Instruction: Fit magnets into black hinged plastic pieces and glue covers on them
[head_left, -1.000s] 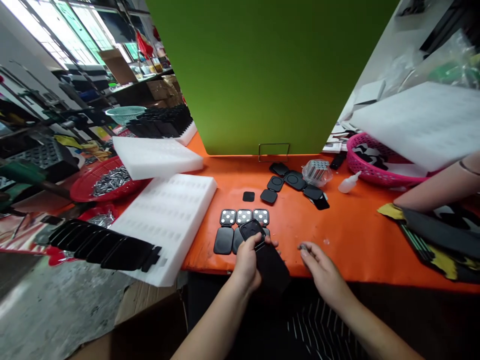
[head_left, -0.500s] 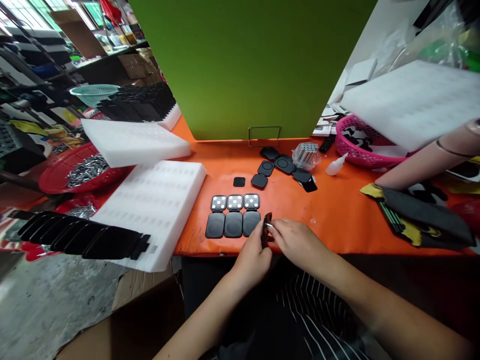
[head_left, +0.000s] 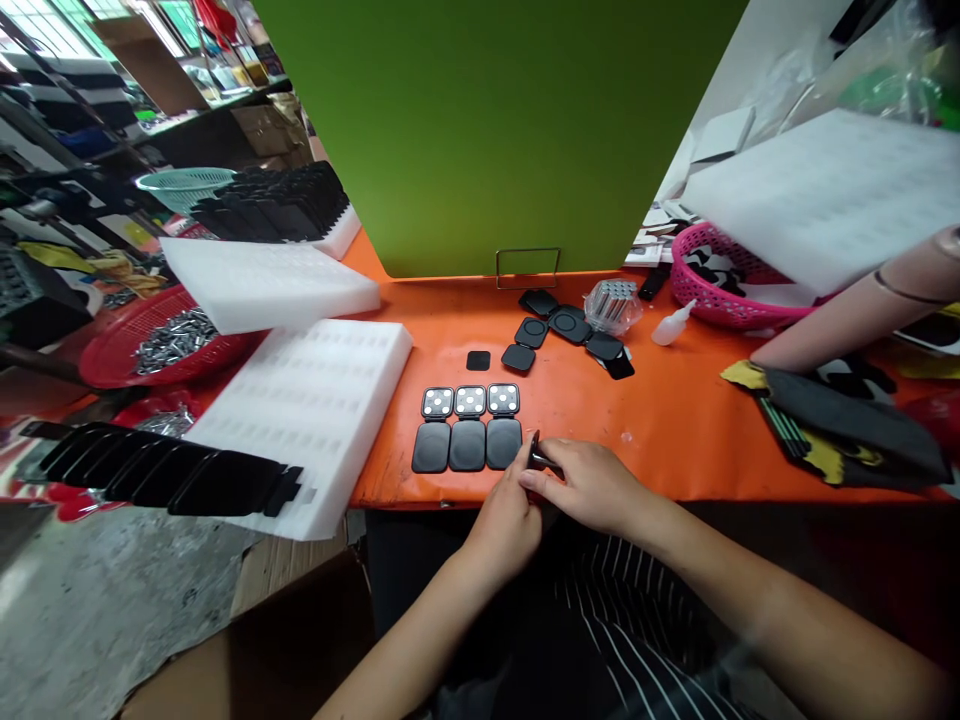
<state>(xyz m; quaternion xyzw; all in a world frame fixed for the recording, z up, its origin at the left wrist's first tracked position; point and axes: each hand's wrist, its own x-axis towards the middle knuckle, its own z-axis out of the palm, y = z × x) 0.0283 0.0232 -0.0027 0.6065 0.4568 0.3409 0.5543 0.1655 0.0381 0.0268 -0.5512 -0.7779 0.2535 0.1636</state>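
Note:
My left hand (head_left: 504, 515) and my right hand (head_left: 592, 482) meet at the table's front edge. Between them they grip a small black hinged piece (head_left: 535, 450), seen almost edge-on and mostly covered by fingers. My right thumb lies across toward the left hand, and its other fingers curl over the piece. Just left of the hands, three black hinged pieces (head_left: 466, 446) lie unfolded side by side. Their upper flaps (head_left: 470, 401) carry white pads with dots. A black square (head_left: 478, 361) lies beyond them.
Loose black plates (head_left: 531, 333), a bag of metal cylinders (head_left: 613, 306) and a white dropper bottle (head_left: 673, 324) lie farther back. White foam blocks (head_left: 307, 410) and a red basket of metal parts (head_left: 176, 345) stand left. A pink basket (head_left: 731, 310) and a pouch (head_left: 847, 425) sit right.
My right hand has turned, its thumb coming down across toward the left hand. The bright metal bit seen earlier at its fingertips is now hidden. The laid-out pieces have not moved.

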